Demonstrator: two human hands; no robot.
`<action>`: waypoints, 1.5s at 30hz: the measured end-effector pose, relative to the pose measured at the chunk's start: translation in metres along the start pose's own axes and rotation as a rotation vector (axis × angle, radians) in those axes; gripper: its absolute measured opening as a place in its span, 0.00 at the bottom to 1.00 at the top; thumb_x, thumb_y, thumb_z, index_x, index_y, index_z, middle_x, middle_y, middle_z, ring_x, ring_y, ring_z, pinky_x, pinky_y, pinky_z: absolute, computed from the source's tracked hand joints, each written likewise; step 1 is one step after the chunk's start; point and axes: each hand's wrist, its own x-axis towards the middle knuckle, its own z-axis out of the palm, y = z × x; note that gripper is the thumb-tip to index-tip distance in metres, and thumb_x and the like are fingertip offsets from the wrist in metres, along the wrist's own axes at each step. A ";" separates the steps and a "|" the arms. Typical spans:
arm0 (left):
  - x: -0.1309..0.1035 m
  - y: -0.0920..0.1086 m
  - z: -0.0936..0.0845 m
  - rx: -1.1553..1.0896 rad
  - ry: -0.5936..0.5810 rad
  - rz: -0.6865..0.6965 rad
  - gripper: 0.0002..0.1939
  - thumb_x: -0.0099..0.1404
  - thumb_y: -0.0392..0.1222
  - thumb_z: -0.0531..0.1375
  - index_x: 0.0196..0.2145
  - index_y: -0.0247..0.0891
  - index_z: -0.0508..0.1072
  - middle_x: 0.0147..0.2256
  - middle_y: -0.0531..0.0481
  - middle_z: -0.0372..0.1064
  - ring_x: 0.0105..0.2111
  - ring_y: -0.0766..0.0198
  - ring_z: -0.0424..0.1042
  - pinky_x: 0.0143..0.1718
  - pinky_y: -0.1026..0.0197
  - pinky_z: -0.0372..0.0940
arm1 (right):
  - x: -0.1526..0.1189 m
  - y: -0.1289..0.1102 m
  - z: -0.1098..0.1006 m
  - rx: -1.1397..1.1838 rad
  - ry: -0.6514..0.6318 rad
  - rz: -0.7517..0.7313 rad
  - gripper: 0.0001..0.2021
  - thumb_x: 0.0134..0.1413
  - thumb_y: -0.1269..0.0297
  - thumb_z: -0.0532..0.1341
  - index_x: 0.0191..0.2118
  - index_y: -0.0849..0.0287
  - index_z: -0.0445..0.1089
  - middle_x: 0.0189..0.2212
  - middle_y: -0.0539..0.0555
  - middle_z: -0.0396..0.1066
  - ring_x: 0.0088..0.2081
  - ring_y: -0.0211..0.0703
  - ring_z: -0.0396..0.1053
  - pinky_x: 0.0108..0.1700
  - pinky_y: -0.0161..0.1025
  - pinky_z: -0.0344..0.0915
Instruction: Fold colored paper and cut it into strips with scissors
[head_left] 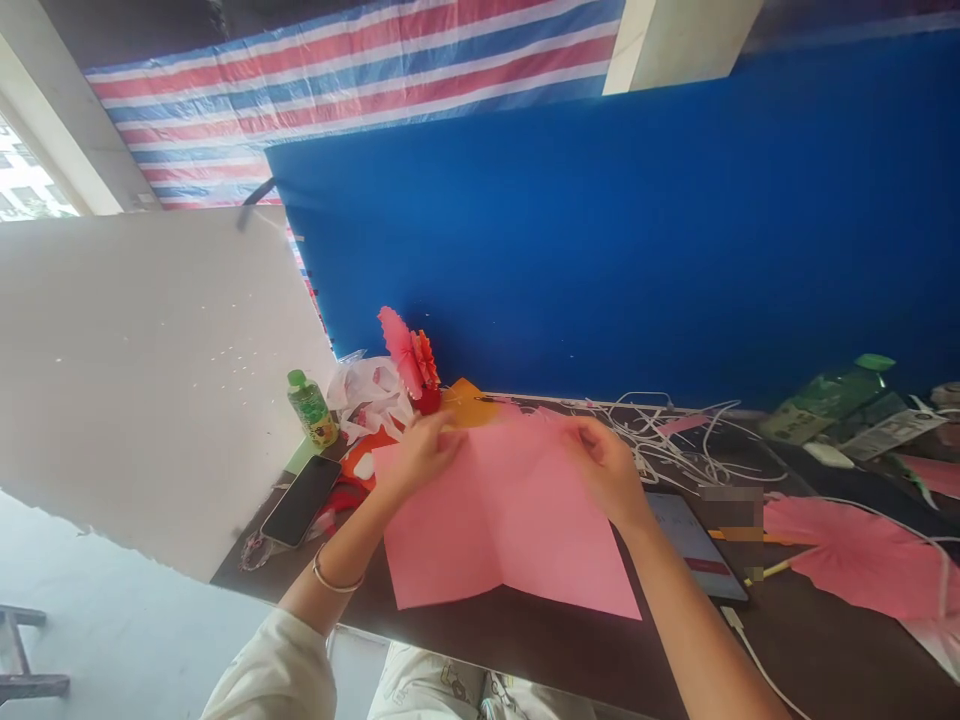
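White panel (150, 380) stands at far left; to its right a green-capped bottle (313, 412) rises at the back of the dark bench (555, 650), with a black phone (301, 500) lying slantwise nearer; then come a crumpled plastic bag (367, 392) and a pleated pink paper piece (401, 350) against the blue board (600, 240). Next is the left hand (429, 448), over the far left part of a pink sheet (442, 540); its fingers blur, so I cannot tell whether they pinch; the sheet lies between the hands and toward the body, looking longer from left to right, its middle crease running far to near, neither hand clearly closer to that crease; the right hand (600, 465) pinches the far right part between thumb and fingers. Further right sit tangled white cables (705, 450), a tablet (694, 548), a tilted clear bottle (832, 402) and a pink paper fan (862, 555); the green-capped bottle's label shows no readable brand, and the tablet's writing is too small to read.
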 end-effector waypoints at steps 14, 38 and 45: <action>0.022 0.023 -0.011 -0.189 -0.310 0.121 0.11 0.59 0.34 0.50 0.29 0.38 0.72 0.27 0.51 0.70 0.27 0.64 0.67 0.27 0.65 0.58 | 0.000 -0.010 0.044 -0.579 -0.227 -0.453 0.12 0.59 0.63 0.49 0.43 0.51 0.67 0.40 0.52 0.72 0.45 0.48 0.66 0.58 0.60 0.41; 0.025 0.029 -0.012 -0.285 -0.286 0.108 0.12 0.57 0.36 0.51 0.27 0.36 0.74 0.22 0.52 0.68 0.23 0.68 0.62 0.23 0.67 0.53 | 0.010 -0.016 0.046 -0.378 -0.244 -0.344 0.08 0.54 0.64 0.54 0.32 0.53 0.71 0.33 0.51 0.74 0.39 0.48 0.67 0.49 0.51 0.53; 0.026 0.027 -0.007 -0.340 -0.283 0.066 0.12 0.57 0.37 0.52 0.28 0.36 0.75 0.22 0.53 0.68 0.22 0.68 0.63 0.23 0.67 0.54 | 0.009 -0.014 0.046 -0.435 -0.236 -0.395 0.08 0.56 0.65 0.53 0.32 0.53 0.69 0.32 0.49 0.73 0.37 0.46 0.66 0.51 0.50 0.49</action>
